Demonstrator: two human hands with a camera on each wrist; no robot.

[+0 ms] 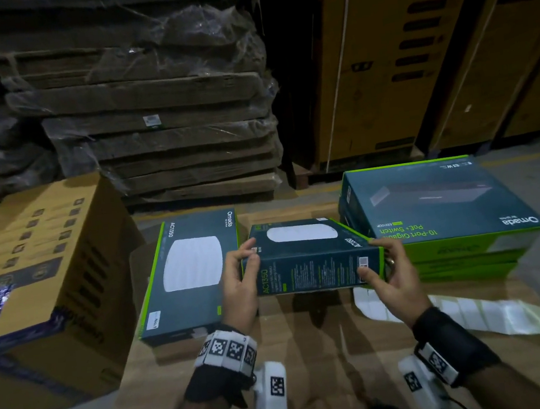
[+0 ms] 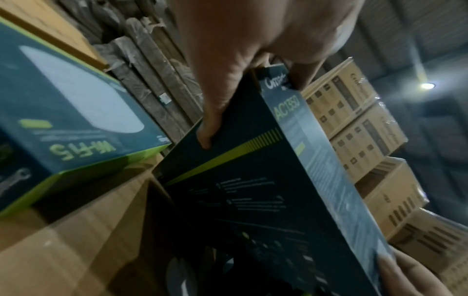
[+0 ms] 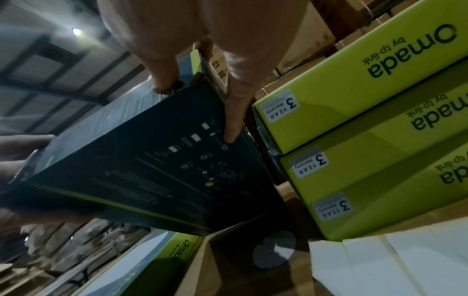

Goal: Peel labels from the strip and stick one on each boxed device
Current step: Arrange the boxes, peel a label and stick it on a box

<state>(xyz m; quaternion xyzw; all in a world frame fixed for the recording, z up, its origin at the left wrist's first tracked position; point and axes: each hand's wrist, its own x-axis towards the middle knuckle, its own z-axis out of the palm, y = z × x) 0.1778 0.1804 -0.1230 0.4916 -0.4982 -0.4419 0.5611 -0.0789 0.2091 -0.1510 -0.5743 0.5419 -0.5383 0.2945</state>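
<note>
I hold a teal AC1350 device box (image 1: 311, 260) off the cardboard surface, tilted with its long side toward me. My left hand (image 1: 241, 275) grips its left end, thumb on top and fingers under; the wrist view shows the fingers (image 2: 215, 112) on the dark underside (image 2: 253, 200). My right hand (image 1: 386, 275) grips the right end, fingers (image 3: 235, 120) beneath the box (image 3: 152, 170). A second AC1350 box (image 1: 189, 272) lies flat to the left with a small white label (image 1: 154, 320) on its near corner. The white label strip (image 1: 466, 310) lies on the surface at right.
A stack of green-sided switch boxes (image 1: 443, 216) stands right of the held box, shown close in the right wrist view (image 3: 354, 130). A brown carton (image 1: 43, 278) sits at left. Wrapped flat cardboard (image 1: 159, 116) and tall cartons (image 1: 413, 56) wall the back.
</note>
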